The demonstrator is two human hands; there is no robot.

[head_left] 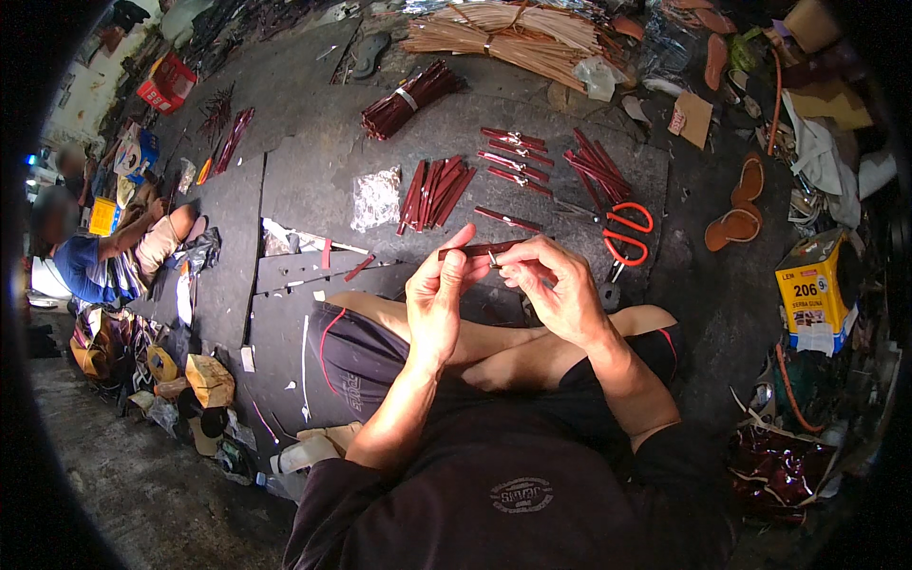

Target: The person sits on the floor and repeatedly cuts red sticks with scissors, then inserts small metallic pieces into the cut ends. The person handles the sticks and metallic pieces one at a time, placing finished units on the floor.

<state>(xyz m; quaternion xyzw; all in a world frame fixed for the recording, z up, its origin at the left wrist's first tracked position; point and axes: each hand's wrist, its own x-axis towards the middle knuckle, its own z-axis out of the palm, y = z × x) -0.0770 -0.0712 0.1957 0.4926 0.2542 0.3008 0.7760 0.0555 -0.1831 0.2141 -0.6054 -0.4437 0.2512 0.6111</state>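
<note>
A dark red strip [480, 251] is held above the lap, the left hand [435, 302] pinching one end while the right hand [556, 285] grips a small metal clip [494, 258] on it. Fitting seems underway; seating the clip likely needs firm pressure. Finished strips [513, 157] and red-handled scissors [627, 233] lie beyond on the floor [304, 171].

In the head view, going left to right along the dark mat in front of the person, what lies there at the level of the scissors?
Clear plastic bag → loose pile of dark red strips → single dark red strip → red-handled scissors → pair of brown sandals.
</note>
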